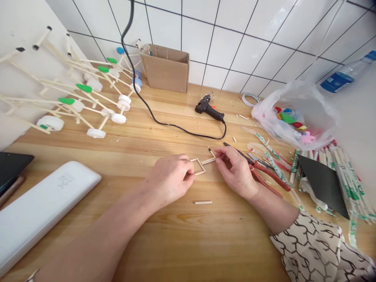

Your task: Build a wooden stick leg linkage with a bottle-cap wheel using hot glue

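Near the middle of the wooden table, my left hand (176, 174) pinches one side of a small frame of thin wooden sticks (201, 166). A stick extends from the frame's right side towards my right hand (236, 170). The fingertips of that hand close on the far end of this extending stick. A short stick with a dark tip (211, 152) rises beside those fingertips; whether it is joined to the frame I cannot tell. Closer to me, a loose short wooden stick (203, 202) lies flat on the table.
Red-handled pliers (266, 172) lie by my right wrist. A black glue gun (209, 107) with its cord sits behind. At left stand several wheeled stick models (96, 105) and a white power bank (47, 213). A plastic bag (320, 113) and wrapped chopsticks (346, 172) are at right; a cardboard box (167, 70) stands behind.
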`<state>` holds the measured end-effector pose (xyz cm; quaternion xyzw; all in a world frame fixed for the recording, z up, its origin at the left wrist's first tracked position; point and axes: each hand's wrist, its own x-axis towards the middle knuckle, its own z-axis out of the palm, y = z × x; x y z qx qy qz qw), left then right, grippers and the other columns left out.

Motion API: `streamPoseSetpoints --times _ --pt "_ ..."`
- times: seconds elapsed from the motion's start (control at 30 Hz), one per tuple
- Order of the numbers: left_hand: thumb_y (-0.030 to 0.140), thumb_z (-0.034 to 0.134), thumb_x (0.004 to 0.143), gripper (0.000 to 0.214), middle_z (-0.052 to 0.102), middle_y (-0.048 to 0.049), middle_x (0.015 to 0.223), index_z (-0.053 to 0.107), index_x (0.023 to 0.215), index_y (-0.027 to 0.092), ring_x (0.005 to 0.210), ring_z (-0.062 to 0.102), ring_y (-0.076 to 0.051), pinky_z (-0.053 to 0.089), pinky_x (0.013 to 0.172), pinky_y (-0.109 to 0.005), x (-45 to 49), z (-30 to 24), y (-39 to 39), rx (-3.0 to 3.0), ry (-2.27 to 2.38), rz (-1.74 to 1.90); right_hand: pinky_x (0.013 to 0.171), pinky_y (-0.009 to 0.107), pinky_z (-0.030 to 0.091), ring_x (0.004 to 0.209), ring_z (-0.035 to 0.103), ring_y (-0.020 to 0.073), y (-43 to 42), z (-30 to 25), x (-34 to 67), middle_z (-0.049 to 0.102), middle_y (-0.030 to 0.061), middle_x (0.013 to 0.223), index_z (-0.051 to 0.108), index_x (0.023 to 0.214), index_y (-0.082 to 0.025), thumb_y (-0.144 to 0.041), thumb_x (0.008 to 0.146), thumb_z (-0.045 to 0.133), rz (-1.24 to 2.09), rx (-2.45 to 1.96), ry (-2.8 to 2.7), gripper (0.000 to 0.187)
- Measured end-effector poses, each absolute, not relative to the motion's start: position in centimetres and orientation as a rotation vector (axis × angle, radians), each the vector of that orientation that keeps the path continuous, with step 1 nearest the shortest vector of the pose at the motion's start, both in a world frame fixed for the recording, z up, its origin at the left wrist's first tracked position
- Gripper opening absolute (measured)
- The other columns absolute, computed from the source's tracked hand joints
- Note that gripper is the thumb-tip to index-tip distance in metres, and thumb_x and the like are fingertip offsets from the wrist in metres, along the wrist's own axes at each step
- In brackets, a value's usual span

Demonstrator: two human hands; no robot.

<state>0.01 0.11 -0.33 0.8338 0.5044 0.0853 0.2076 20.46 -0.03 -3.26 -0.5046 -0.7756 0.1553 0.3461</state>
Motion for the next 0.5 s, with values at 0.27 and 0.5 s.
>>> streamPoseSetpoints --times 0.27,0.5 --pt "0.023 0.054 0.077 0.016 0.064 0.0006 0.073 0.063 0.064 0.02 0.055 0.053 -0.011 0.032 0.052 -0.024 0.1 -0.4 0.1 2.318 1.405 0.239 0.069 0.032 0.05 0.073 0.058 0.017 -0.1 -3.2 20.4 0.061 0.0058 0.087 0.057 0.102 -0.018 -0.01 0.083 0.05 0.408 -1.314 -2.011 0.021" --pt "0.029 0.055 0.077 0.013 0.066 0.0001 0.078 0.063 0.071 0.021 0.067 0.058 -0.015 0.038 0.059 -0.025 -1.3 -0.4 0.8 2.223 1.448 0.391 0.069 0.032 0.05 0.073 0.058 0.0171 0.0 -3.2 20.4 0.061 0.0058 0.087 0.057 0.101 -0.018 -0.009 0.083 0.051 0.416 -1.313 -2.008 0.021"
